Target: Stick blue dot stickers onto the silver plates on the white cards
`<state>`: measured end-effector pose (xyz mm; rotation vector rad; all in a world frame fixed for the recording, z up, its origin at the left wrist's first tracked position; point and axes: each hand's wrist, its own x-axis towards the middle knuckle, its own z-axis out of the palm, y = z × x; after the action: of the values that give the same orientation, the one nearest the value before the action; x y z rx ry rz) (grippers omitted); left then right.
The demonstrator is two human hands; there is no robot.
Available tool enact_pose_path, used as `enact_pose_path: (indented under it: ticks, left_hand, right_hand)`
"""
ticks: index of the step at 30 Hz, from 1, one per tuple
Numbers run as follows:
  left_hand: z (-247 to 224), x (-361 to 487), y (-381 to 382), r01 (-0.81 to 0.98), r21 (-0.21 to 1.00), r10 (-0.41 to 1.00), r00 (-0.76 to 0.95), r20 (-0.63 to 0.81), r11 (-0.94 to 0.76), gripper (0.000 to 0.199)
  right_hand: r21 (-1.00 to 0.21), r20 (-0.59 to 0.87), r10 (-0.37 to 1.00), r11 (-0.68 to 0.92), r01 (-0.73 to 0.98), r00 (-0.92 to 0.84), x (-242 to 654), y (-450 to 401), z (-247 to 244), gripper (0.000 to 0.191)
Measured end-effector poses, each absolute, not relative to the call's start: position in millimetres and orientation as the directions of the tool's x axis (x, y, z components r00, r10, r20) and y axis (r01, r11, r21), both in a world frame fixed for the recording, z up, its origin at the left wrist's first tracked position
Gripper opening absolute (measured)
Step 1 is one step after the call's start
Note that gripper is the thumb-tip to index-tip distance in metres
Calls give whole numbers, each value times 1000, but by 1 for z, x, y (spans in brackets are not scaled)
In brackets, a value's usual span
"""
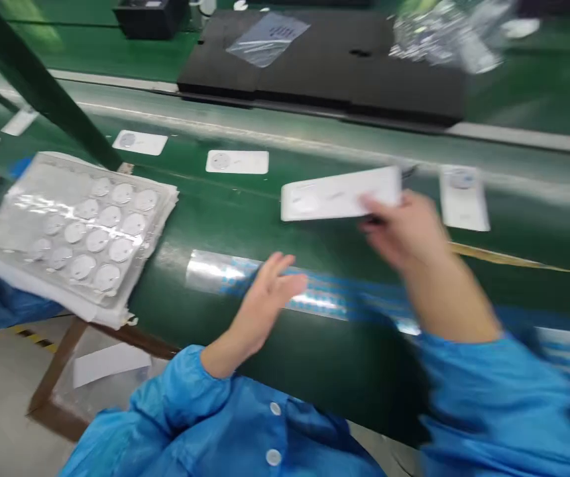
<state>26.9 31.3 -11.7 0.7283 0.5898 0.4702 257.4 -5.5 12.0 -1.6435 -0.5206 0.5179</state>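
Observation:
My right hand is closed on the right end of a long white rounded plate, held tilted over the green bench. A faint round shape shows near the plate's left end; motion blur hides its detail. Fingers apart and holding nothing, my left hand hovers near a clear sheet with rows of blue stickers. Right of my right hand lies a white plate with a round disc. Another such white plate is on the bench to the left.
Clear trays of round white discs are stacked at left, by a slanted green post. Black foam slabs with crumpled plastic bags lie on the back ledge. Below the bench stands a cardboard box.

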Motion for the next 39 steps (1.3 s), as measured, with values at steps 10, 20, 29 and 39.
enact_pose_path:
  ticks: [10,20,29,39]
  left_hand:
    - [-39,-66,74,10,936,747,600,-288,353,55]
    - [-37,-77,62,494,863,409,813,-414,-109,85]
    - [-36,-76,65,521,832,373,822,-430,-190,77]
    - [-40,-81,62,373,928,448,832,-327,-14,53]
  right_hand:
    - [-922,-47,801,-265,284,596,153,-38,-12,46]
    - [-988,-155,913,-135,-79,377,123,29,-52,56]
    - [-972,-223,902,-232,-20,370,117,40,-63,58]
    - [-952,-237,872,-120,-282,428,124,28,-48,46]
